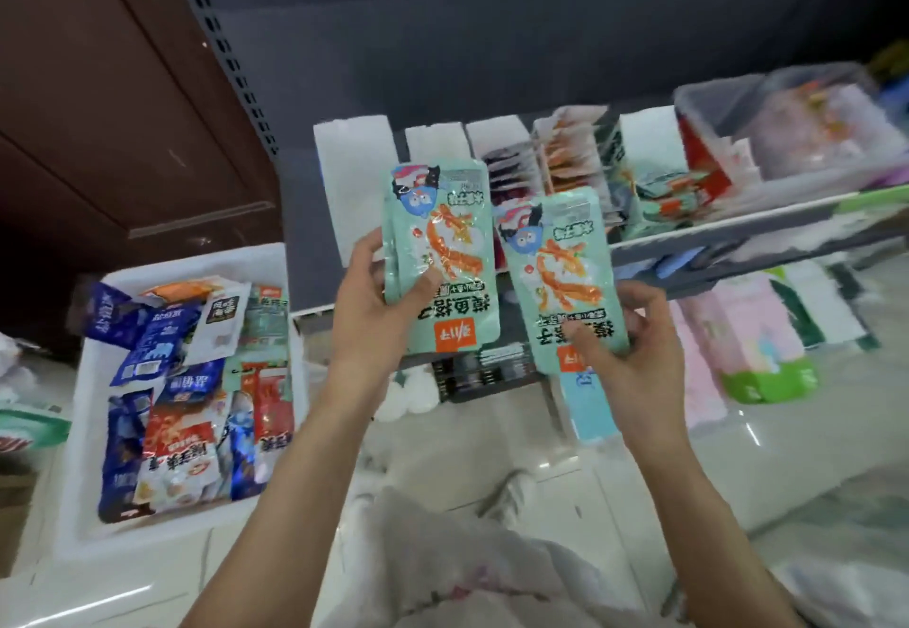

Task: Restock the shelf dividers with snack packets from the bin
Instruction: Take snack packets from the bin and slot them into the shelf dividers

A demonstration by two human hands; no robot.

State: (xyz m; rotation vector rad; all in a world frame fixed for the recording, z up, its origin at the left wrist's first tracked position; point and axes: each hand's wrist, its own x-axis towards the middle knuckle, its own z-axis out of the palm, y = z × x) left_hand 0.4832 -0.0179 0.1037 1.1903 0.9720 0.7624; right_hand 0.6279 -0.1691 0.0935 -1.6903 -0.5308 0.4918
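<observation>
Two bare hands are raised in front of the shelf, each holding mint-green snack packets printed with a blue cartoon fish and orange sticks, the print upside down to the camera. The left hand (374, 298) grips the left packet (442, 253) with the thumb curled over its front lower edge and the fingers wrapped behind its left side; a second edge shows along that side, so it may be two packets stacked, though that cannot be told for sure. The right hand (634, 352) pinches the right packet (560, 273) near its bottom, thumb on the front, curled fingers behind its right edge. The two packets stand upright, just beside each other, apart from the shelf.

Beyond the fingertips runs a row of white shelf dividers (354, 170); about six can be counted. The slots nearest the left packet look unfilled, while further right dark, orange and mint-green packets (659, 194) stand in theirs. A clear plastic box (787, 126) sits at the row's right end.

Left of the left wrist, on the floor, a white bin (88, 406) holds a jumble of blue, red and white snack packets (182, 421), roughly ten.
</observation>
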